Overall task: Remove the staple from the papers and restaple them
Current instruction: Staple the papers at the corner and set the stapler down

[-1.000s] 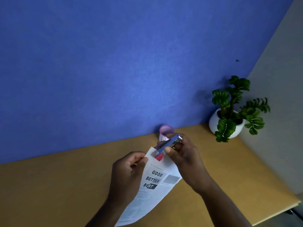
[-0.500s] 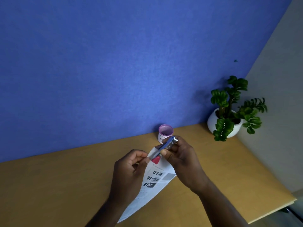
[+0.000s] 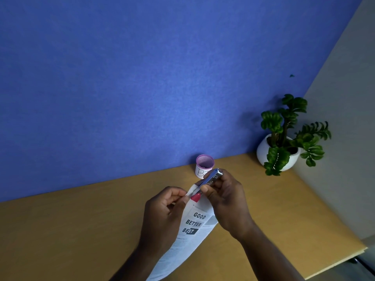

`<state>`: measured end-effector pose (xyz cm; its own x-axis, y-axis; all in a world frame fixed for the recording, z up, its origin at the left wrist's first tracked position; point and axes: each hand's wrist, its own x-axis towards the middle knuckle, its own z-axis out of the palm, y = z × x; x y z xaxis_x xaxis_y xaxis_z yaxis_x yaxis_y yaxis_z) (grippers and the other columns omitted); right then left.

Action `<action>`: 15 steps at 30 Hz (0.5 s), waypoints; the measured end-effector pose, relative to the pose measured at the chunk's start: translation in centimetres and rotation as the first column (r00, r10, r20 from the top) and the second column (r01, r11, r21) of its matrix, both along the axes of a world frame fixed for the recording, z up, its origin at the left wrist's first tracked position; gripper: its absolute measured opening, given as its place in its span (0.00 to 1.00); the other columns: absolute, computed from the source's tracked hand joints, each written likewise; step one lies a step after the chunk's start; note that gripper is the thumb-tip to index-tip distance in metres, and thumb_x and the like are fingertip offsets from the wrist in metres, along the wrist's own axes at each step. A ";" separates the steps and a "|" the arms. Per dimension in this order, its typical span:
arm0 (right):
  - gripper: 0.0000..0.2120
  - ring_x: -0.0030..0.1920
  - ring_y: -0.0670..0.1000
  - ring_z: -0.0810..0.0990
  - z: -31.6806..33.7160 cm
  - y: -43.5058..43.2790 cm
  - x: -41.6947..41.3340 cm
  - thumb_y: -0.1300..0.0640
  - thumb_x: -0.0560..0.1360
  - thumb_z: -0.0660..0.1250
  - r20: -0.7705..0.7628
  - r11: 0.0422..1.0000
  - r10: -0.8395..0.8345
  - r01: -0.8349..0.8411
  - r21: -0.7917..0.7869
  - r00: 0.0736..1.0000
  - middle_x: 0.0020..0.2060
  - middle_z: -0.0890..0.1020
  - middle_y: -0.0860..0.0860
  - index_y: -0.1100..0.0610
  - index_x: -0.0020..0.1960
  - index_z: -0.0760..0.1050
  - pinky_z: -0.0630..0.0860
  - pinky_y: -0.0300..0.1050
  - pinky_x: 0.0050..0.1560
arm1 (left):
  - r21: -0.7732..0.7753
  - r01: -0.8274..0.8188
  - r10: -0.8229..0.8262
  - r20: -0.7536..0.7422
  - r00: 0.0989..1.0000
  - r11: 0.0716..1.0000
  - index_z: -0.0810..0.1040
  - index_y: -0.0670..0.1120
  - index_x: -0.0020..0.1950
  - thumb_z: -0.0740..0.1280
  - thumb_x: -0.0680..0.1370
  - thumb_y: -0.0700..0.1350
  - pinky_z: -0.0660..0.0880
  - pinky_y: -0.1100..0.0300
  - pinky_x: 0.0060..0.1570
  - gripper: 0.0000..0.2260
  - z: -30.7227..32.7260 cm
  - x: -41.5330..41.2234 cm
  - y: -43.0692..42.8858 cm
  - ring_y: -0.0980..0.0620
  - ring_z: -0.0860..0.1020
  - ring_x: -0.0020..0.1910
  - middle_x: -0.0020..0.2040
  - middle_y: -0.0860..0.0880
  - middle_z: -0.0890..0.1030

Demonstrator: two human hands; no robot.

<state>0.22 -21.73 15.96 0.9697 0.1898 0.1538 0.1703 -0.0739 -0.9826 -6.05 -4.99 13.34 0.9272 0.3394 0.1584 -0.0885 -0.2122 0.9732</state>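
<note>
Slim metal stapler (red tip) against limp printed papers

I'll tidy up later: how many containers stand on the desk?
2: a pink cup by the wall, centre, and a white plant pot at the far right. The papers may hide more.

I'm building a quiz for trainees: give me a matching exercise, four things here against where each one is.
Things: 1 stapler; 2 papers; 3 pink cup; 4 plant.
Places: A in the white pot; B gripped by the right hand; C beside the blue wall; D pinched by the left hand.
Pairs: 1-B, 2-D, 3-C, 4-A.
</note>
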 end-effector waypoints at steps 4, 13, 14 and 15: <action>0.09 0.46 0.57 0.90 0.0 0.2 0.2 0.70 0.80 0.73 -0.040 0.999 0.016 -0.014 0.052 0.999 0.46 0.91 0.55 0.58 0.54 0.80 0.87 0.53 0.49 | -0.013 -0.009 0.009 -0.028 1.000 1.000 0.86 0.55 0.46 0.73 0.78 0.48 0.81 0.64 0.39 0.03 -0.5 0.3 0.3 0.54 0.89 0.40 0.42 0.55 0.91; 0.10 0.48 0.53 0.86 0.4 -1.5 2.0 0.55 0.78 0.75 -0.032 0.985 0.028 -0.022 0.169 0.999 0.48 0.89 0.58 0.60 0.57 0.82 0.82 0.46 0.51 | -0.040 -0.059 0.057 -0.054 0.997 0.997 0.87 0.50 0.47 0.72 0.77 0.48 0.83 0.59 0.42 0.05 -1.9 1.2 1.5 0.52 0.89 0.41 0.42 0.52 0.91; 0.11 0.45 0.50 0.84 0.3 -1.7 2.3 0.54 0.77 0.76 -0.034 0.985 -0.002 0.008 0.174 0.999 0.45 0.88 0.57 0.59 0.55 0.83 0.81 0.46 0.49 | -0.039 -0.068 0.066 -0.052 0.996 0.997 0.87 0.50 0.47 0.72 0.77 0.48 0.83 0.61 0.41 0.04 -1.9 1.3 1.7 0.53 0.89 0.41 0.42 0.53 0.91; 0.11 0.42 0.50 0.82 0.3 -1.9 2.7 0.54 0.76 0.77 -0.045 0.979 -0.024 0.032 0.201 0.999 0.42 0.86 0.55 0.60 0.53 0.83 0.80 0.47 0.47 | -0.037 -0.077 0.075 -0.050 0.996 0.996 0.87 0.50 0.47 0.72 0.77 0.48 0.82 0.62 0.40 0.04 -2.0 1.5 1.8 0.53 0.88 0.40 0.41 0.53 0.91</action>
